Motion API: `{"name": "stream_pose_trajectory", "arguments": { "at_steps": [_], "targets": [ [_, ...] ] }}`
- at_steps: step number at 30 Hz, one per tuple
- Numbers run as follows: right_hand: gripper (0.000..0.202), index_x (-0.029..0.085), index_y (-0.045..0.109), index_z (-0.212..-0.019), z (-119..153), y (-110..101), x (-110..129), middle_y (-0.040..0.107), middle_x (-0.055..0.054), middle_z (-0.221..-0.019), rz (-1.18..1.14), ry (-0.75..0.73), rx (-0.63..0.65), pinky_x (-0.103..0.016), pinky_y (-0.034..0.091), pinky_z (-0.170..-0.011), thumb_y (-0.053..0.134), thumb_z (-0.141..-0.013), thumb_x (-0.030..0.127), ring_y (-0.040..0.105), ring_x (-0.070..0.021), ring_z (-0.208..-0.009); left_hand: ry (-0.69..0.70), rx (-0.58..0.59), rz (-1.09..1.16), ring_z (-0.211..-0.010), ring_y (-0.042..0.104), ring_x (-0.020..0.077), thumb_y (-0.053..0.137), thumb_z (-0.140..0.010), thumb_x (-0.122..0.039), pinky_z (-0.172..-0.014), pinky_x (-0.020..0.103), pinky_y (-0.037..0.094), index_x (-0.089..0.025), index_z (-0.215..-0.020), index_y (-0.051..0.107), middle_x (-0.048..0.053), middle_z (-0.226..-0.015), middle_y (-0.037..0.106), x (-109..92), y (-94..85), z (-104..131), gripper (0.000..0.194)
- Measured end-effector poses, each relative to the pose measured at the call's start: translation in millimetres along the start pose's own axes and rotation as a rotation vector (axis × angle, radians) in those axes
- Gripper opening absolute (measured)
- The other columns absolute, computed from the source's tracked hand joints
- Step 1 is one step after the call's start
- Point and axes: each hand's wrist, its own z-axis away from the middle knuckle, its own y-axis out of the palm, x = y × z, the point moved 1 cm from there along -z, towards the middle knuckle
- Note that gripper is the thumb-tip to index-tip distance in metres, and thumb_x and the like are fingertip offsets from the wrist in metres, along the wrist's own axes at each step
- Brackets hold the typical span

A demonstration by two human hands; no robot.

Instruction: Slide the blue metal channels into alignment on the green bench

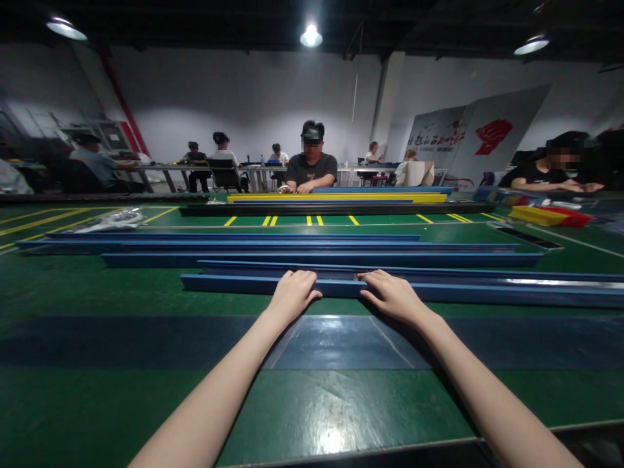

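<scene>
A long blue U-shaped channel lies across the green table, its open side up. My left hand grips its near wall, fingers over the top edge and thumb on the front face. A short way to the right, my right hand holds the same wall, its thumb in front and its fingers reaching inside the channel. The fingertips of both hands are partly hidden within it. Between the hands a stretch of the channel shows. A clear strip lies flat on the table under my forearms.
More blue channels lie parallel just behind. Farther back are a black bar and a yellow channel, with a person seated beyond. Plastic bags lie left; a yellow tray stands right, near another person.
</scene>
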Motion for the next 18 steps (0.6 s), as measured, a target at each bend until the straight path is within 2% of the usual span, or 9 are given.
{"name": "stream_pose_trajectory", "arguments": {
  "at_steps": [18],
  "targets": [
    [0.038,0.018,0.052,-0.115,0.9,1.6,-0.4,0.056,-0.006,-0.116,0.021,0.001,-0.021,-0.029,0.044,-0.078,0.036,-0.085,0.036,0.05,-0.018,-0.105,-0.006,-0.012,-0.011,-0.094,0.055,0.0191,0.052,-0.08,-0.039,-0.075,0.029,0.036,-0.017,-0.095,0.049,0.006,-0.098,0.062,0.2,2.3,-0.1,0.027]
  ]
}}
